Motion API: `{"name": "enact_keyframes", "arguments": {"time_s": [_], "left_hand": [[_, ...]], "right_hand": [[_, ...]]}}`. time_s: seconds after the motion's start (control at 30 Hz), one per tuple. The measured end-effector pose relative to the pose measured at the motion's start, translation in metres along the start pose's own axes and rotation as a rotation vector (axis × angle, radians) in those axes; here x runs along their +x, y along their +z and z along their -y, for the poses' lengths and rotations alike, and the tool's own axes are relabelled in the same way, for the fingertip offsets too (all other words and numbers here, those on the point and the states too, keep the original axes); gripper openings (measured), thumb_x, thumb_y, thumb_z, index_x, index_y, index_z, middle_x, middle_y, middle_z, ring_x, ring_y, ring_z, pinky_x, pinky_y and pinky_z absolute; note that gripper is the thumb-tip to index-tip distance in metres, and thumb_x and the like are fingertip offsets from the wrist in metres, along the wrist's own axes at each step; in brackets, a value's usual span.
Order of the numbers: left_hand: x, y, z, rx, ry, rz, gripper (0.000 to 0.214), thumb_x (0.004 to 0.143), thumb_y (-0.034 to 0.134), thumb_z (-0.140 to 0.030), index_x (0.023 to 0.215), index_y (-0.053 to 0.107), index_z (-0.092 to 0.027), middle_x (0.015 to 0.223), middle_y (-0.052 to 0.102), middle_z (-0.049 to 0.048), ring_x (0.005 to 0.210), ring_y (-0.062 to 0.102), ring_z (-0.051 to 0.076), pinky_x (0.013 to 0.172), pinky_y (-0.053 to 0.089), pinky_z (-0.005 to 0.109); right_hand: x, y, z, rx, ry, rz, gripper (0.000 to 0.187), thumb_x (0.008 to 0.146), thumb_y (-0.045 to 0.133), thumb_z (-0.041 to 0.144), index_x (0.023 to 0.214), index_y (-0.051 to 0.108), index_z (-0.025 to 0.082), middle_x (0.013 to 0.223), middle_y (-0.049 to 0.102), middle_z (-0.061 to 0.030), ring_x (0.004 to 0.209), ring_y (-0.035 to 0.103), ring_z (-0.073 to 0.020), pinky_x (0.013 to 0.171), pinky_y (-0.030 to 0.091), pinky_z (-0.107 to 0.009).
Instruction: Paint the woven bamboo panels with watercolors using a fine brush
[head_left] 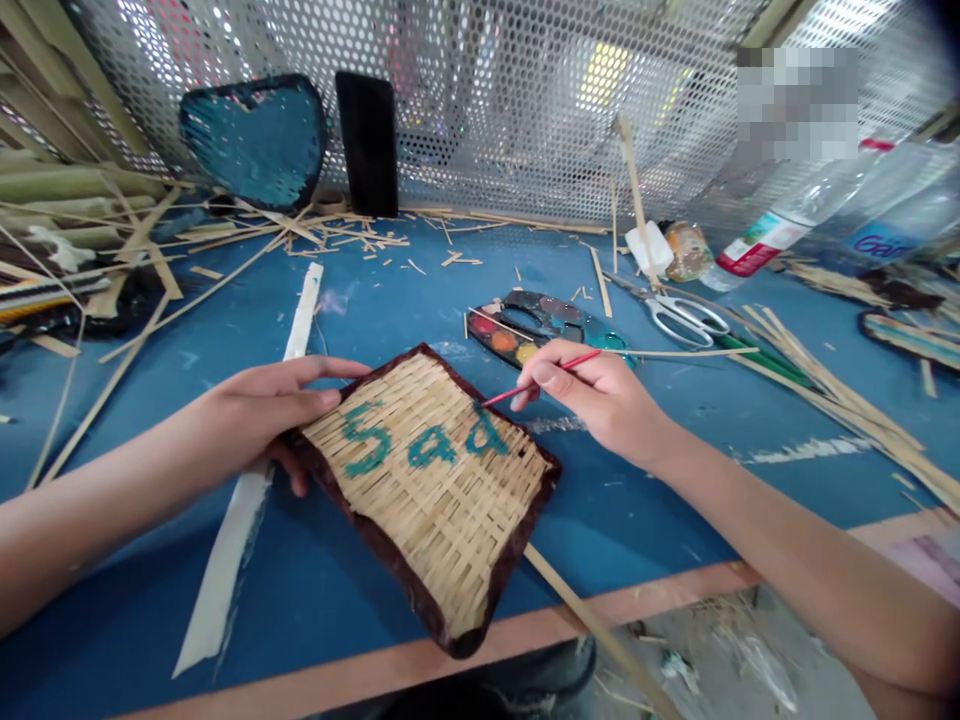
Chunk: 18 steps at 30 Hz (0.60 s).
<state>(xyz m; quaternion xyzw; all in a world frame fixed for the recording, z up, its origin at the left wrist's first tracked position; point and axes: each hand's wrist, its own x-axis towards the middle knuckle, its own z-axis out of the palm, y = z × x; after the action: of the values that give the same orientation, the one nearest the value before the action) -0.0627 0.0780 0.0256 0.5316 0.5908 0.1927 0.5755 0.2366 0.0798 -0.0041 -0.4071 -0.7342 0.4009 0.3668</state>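
Note:
A woven bamboo mat (435,510) with a dark brown border lies tilted on the blue table (360,300). Teal letters reading "Sad" are painted across its upper part. My left hand (274,405) grips the mat's upper left edge, thumb on top and fingers curled under. My right hand (592,395) pinches a thin red paintbrush (544,378), whose tip touches the last teal letter. A paint palette (536,325) with several colour wells sits just behind the mat.
Scissors (679,315), a small jar (686,250) and plastic bottles (825,215) are at the right. Bamboo strips (825,385) and scraps litter the table. A teal heart-shaped piece (255,140) and a black phone (367,140) lean on the perforated metal wall. A white strip (240,500) lies left.

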Motion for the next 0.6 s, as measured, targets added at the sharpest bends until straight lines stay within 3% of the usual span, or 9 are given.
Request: {"name": "enact_keyframes", "arguments": {"time_s": [0.1,0.27,0.43,0.6], "left_hand": [[-0.0008,0.0013,-0.0009,0.012,0.006,-0.004,0.048,0.084,0.055,-0.034,0.129,0.051,-0.019,0.068,0.068,0.0023,0.049,0.062,0.017,0.039,0.050,0.022],[-0.0006,0.0016,-0.0011,0.016,-0.017,-0.008,0.046,0.086,0.053,-0.031,0.131,0.050,-0.022,0.067,0.069,0.0018,0.048,0.064,0.017,0.039,0.049,0.021],[0.0014,0.0005,0.0007,0.019,-0.024,-0.012,0.050,0.084,0.056,-0.033,0.131,0.050,-0.023,0.070,0.071,0.0032,0.049,0.066,0.019,0.038,0.049,0.022],[0.0024,-0.0001,0.0007,0.007,-0.040,-0.007,0.052,0.083,0.056,-0.034,0.133,0.048,-0.022,0.068,0.070,0.0029,0.048,0.065,0.018,0.038,0.049,0.022]], "right_hand": [[-0.0001,0.0012,0.0013,0.073,0.042,0.008,0.026,0.095,0.053,0.036,0.080,0.065,0.018,0.074,0.064,-0.0018,0.069,0.064,-0.0141,0.071,0.050,-0.028],[0.0005,0.0031,0.0015,0.069,0.034,-0.048,0.022,0.096,0.052,0.035,0.088,0.066,0.019,0.084,0.069,-0.0033,0.081,0.066,-0.0146,0.079,0.050,-0.028],[0.0008,0.0049,0.0001,0.107,0.070,-0.016,0.026,0.094,0.054,0.038,0.080,0.066,0.019,0.076,0.066,-0.0023,0.072,0.067,-0.0154,0.074,0.051,-0.029],[0.0009,0.0059,0.0005,0.070,0.045,-0.058,0.024,0.095,0.053,0.038,0.086,0.067,0.020,0.083,0.069,-0.0033,0.083,0.067,-0.0166,0.081,0.051,-0.030]]}}
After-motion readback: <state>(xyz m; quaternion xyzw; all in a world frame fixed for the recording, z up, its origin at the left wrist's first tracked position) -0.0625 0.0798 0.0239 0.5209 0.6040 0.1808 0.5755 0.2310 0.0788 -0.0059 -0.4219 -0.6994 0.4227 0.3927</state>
